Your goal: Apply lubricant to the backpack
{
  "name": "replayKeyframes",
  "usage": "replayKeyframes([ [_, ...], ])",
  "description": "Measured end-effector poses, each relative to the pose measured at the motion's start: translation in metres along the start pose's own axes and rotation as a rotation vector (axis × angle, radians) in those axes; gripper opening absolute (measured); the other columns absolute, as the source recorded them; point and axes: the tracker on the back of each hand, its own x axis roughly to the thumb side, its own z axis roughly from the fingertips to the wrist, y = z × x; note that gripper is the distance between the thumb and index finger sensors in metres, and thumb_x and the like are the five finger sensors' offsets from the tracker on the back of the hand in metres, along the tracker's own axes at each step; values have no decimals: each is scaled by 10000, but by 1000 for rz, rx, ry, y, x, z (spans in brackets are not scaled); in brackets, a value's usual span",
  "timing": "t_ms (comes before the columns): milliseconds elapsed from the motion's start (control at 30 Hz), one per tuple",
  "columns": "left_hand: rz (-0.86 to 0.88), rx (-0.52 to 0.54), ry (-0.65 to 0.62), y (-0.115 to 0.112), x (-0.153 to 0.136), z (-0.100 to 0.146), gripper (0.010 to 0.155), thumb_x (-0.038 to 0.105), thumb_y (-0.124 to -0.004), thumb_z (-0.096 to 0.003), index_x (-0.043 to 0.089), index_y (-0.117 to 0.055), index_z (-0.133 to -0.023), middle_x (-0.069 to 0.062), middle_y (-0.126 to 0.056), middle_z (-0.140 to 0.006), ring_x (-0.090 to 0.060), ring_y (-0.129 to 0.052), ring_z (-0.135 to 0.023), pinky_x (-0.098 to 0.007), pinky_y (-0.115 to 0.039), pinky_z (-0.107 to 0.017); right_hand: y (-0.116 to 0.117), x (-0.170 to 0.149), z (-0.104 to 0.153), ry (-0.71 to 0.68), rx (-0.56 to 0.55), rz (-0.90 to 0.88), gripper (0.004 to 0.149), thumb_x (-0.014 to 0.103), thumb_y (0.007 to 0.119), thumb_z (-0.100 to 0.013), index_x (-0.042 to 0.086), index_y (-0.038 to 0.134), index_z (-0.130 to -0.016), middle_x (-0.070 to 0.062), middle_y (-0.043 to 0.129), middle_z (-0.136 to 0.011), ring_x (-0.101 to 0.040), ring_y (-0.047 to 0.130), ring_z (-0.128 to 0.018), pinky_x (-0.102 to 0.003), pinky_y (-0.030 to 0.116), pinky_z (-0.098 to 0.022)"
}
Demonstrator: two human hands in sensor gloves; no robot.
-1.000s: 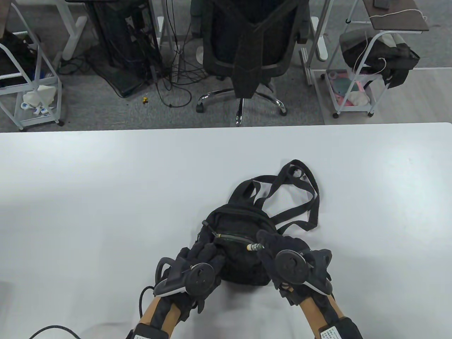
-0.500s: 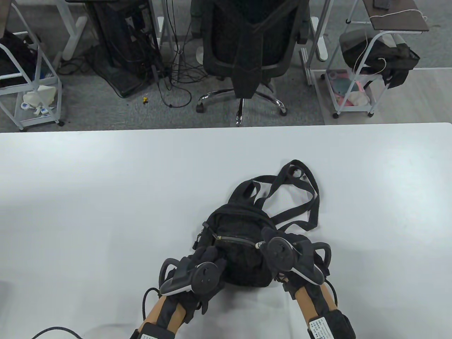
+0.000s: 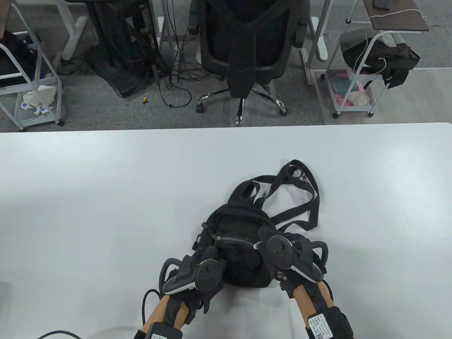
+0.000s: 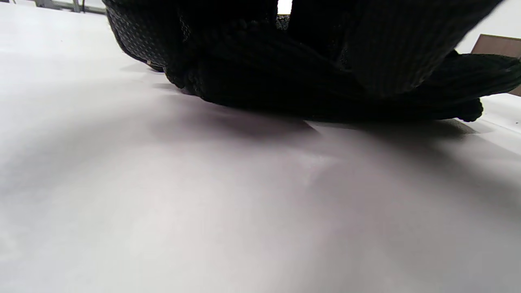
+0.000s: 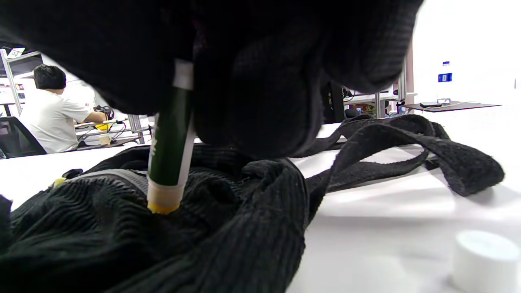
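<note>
- The counter point(image 3: 106, 197) carries the black backpack point(image 3: 240, 226) near its front edge, straps trailing away toward the far side.
- The left hand point(image 3: 201, 268) rests on the backpack's near left corner — how its fingers lie cannot be told — and ought to pin the fabric taut so the zipper point(image 3: 235, 240) lies flat.
- The right hand point(image 3: 279, 247) pinches the lubricant stick point(image 5: 169, 158), its yellow tip touching the corduroy just beside the zipper.
- Best to steer the tip onto the teeth and draw it along with light, even pressure — stick held steep.
- A small white cap point(image 5: 484, 254) sits on the counter beside the right hand.
</note>
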Motion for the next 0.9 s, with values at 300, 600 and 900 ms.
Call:
replayKeyframes([
  [300,66,14,-4,0,-5,-2,616,525,-825,-454,214,-811,-986,-176,-557,-1122,-486,-682,-959,-605,-697,-676,1,5,-1,7,-23,20,461,481,908,-440,336,854,-875,50,1007,-728,-129,1123,-478,-420,872,-492],
  [600,31,51,-16,-5,-3,0,625,523,-821,-451,203,-795,-987,-185,-552,-1119,-502,-680,-952,-629,-688,-673,3,10,-1,8,-43,-22,459,474,902,-442,339,849,-878,49,1002,-733,-130,1120,-483,-420,870,-496],
  [900,4,65,-58,-5,2,4,665,527,-822,-444,157,-790,-996,-245,-571,-1108,-545,-690,-946,-646,-684,-676,6,6,1,10,-29,44,454,467,907,-437,336,860,-869,47,1011,-722,-136,1121,-473,-425,871,-494],
])
